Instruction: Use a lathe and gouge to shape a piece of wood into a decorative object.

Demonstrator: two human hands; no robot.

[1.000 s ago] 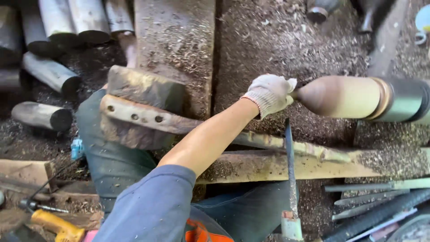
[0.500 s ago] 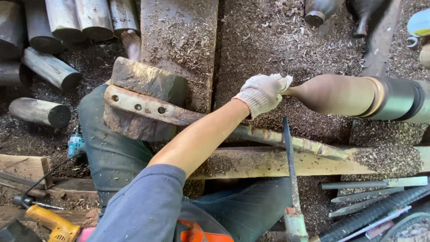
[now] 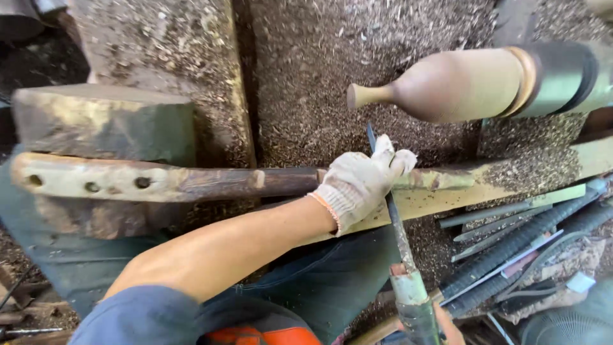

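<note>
Gloved left hand point(image 3: 359, 182) steadying long steel turning chisel point(image 3: 391, 211) on wooden tool rest point(image 3: 191, 182).
Left grip closed around the blade; vase-shaped brown wooden workpiece point(image 3: 447, 84) at 1 o'clock; right hand point(image 3: 440, 326) grip closed on the handle at 6 o'clock.

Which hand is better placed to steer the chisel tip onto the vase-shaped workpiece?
Left, probably. The gloved left hand already wraps the chisel blade on the rest bar, just below the workpiece. The right hand only grips the handle end.

Several dark ribbed rods point(image 3: 511, 252) are laid to the right of the hands. A grey block point(image 3: 102, 124) and a drilled bar point(image 3: 128, 183) are seen leftward, amid scattered shavings point(image 3: 306, 57).
</note>
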